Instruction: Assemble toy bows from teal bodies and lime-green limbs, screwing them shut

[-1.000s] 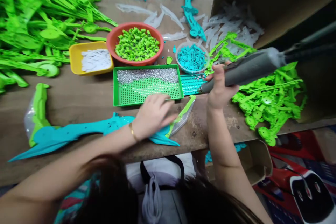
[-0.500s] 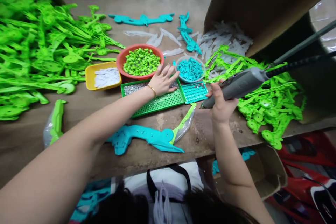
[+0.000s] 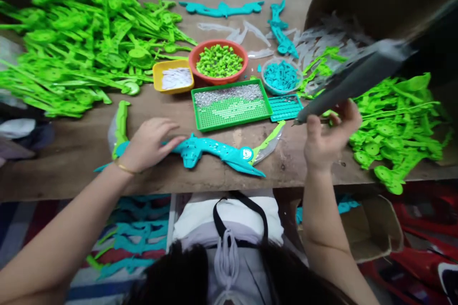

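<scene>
My left hand (image 3: 148, 145) lies over the left part of a long teal plastic piece (image 3: 211, 145), palm down, thumb and fingers apart. Nothing shows between them; whether the fingers press on the piece is hard to tell. A lime-green arm with a clear blade (image 3: 269, 143) joins the teal piece at its right end, and a similar green arm (image 3: 120, 126) stands at its left end. In my right hand (image 3: 327, 133) is a grey electric screwdriver (image 3: 350, 81), held slanted with its tip low at the left, above the table and right of the teal piece.
Behind the piece are a green tray (image 3: 232, 121) of small silver screws, a teal tray (image 3: 286, 108), an orange bowl (image 3: 193, 64) of green bits, a yellow tub (image 3: 156, 76) and a clear bowl (image 3: 274, 89) of teal bits. Green parts (image 3: 89, 43) heap up left and right.
My left hand has left the green screw tray and come left and nearer, onto the teal piece. The screwdriver has tilted more upright in my right hand. The view has shifted.
</scene>
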`<state>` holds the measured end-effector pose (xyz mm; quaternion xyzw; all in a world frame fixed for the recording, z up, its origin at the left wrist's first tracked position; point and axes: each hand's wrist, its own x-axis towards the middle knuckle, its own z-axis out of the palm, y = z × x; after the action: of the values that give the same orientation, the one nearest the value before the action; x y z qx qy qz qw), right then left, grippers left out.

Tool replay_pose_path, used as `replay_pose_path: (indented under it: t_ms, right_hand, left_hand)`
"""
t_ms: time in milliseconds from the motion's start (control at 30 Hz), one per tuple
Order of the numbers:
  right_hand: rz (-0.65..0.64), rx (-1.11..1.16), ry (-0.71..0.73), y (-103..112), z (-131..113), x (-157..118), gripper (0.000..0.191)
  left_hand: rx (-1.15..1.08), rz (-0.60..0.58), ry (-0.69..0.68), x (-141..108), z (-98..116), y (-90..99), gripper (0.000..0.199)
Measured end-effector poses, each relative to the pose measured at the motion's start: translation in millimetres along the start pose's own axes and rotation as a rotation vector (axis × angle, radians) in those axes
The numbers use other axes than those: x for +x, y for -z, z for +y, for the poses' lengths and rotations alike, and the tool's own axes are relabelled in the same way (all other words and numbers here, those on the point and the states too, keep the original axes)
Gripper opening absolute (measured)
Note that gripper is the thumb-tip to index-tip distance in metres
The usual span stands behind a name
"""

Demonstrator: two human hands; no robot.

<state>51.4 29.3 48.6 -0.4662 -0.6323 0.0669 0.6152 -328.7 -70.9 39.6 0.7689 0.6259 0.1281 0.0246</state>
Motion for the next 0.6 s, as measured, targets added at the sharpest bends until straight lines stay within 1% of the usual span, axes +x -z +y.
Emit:
replay_pose_path:
  t_ms: [33, 67, 100, 133, 167, 200, 233, 267, 300, 367, 433, 500, 533, 567, 600]
  right_hand:
    - [-0.093, -0.026, 0.059, 8.4, -5.0, -14.2, 0.055]
    - [-0.289, -0.038, 0.105, 14.4, -10.4, -30.0, 0.053]
    - [-0.516, -0.061, 0.152, 17.9, -15.7, -46.1, 0.055]
    - [-0.729, -0.109, 0.203, 19.1, -20.5, -61.3, 0.060]
    - [-0.910, -0.167, 0.245, 18.6, -24.5, -74.1, 0.064]
    - [-1.035, -0.227, 0.283, 17.5, -27.6, -83.2, 0.065]
    - [-1.104, -0.273, 0.314, 16.9, -29.9, -87.7, 0.063]
    - [-1.126, -0.290, 0.335, 17.7, -31.7, -87.3, 0.057]
    - [-1.111, -0.274, 0.350, 20.5, -33.3, -82.2, 0.051]
    - [-1.025, -0.168, 0.361, 32.3, -37.2, -61.3, 0.042]
    - [-0.901, -0.037, 0.341, 48.6, -42.4, -34.4, 0.038]
    - [-0.805, 0.064, 0.291, 63.0, -48.1, -10.9, 0.037]
    - [-0.778, 0.098, 0.260, 68.3, -50.7, -2.2, 0.036]
    - [-0.766, 0.125, 0.231, 71.9, -52.7, 4.4, 0.034]
    - [-0.770, 0.148, 0.202, 74.1, -54.3, 8.9, 0.032]
  left_hand:
    - [-0.002, -0.060, -0.003, -20.8, -8.1, -3.1, 0.056]
    - [0.012, -0.103, 0.006, -37.4, -14.1, -7.6, 0.062]
    - [0.036, -0.133, 0.017, -49.4, -18.0, -12.5, 0.066]
    - [0.063, -0.148, 0.031, -57.1, -20.0, -17.0, 0.066]
    - [0.095, -0.152, 0.043, -60.9, -20.5, -19.8, 0.062]
    - [0.125, -0.153, 0.047, -61.7, -19.8, -20.3, 0.058]
    - [0.149, -0.159, 0.040, -60.6, -18.0, -17.7, 0.054]
    - [0.166, -0.173, 0.025, -58.6, -15.2, -11.8, 0.052]
    - [0.179, -0.189, 0.003, -56.3, -11.5, -2.8, 0.052]
    - [0.200, -0.215, -0.041, -52.8, -0.7, 21.6, 0.054]
    - [0.232, -0.207, -0.074, -50.5, 15.3, 48.0, 0.058]
    - [0.268, -0.135, -0.087, -48.2, 36.0, 68.1, 0.068]
    - [0.246, -0.080, -0.102, -46.6, 47.4, 74.1, 0.071]
    - [0.193, -0.026, -0.122, -44.8, 58.8, 77.0, 0.071]
    - [0.112, 0.029, -0.151, -42.6, 69.6, 76.9, 0.067]
